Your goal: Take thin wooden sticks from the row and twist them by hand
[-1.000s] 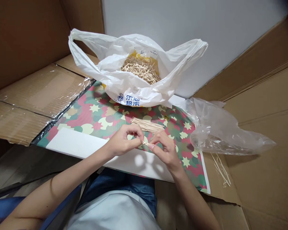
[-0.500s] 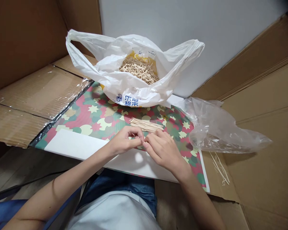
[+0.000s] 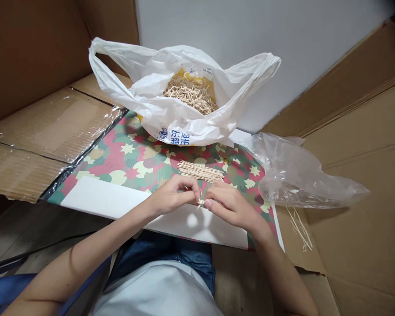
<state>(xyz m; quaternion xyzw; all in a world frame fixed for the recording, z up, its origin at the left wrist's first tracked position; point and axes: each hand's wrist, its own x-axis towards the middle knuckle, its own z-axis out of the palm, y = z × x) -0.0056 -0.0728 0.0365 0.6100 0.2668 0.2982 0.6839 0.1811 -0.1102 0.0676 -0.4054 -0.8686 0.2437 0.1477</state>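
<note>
My left hand (image 3: 173,195) and my right hand (image 3: 228,203) meet over the near edge of a camouflage-patterned board (image 3: 131,160). Both pinch a few thin pale sticks (image 3: 200,202) between their fingertips, fingers curled. Just beyond my hands a neat row of aligned sticks (image 3: 200,171) lies on the board. Farther back stands an open white plastic bag (image 3: 184,98) filled with a loose heap of the same sticks (image 3: 191,93).
A crumpled clear plastic bag (image 3: 299,175) lies right of the board. A few stray sticks (image 3: 299,228) rest on the cardboard at the right. Cardboard walls (image 3: 39,52) and taped flaps (image 3: 52,127) surround the board; a grey wall (image 3: 250,30) is behind.
My hands closed together half a second ago, then drew slightly apart again, with the short sticks showing between the fingertips. The row of sticks and the bags stayed put.
</note>
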